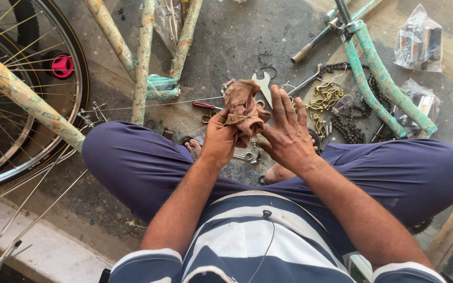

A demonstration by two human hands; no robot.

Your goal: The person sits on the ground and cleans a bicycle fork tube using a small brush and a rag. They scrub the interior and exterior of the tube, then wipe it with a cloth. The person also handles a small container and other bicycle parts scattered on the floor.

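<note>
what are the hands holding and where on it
A crumpled brown rag. The left hand grips its lower bunched part in the fist, and the right hand presses its open palm and spread fingers against the rag's side.

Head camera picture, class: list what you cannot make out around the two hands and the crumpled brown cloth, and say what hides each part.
- Left hand: its palm and fingertips, buried in the crumpled brown cloth.
- Right hand: palm turned away; only its back shows.
- Small metal rings and nuts on the floor: partly behind both hands, too small to identify.
- Spoked bicycle wheel: cut off by the left edge.
- Clear plastic bag: contents blurred by glare.
</note>
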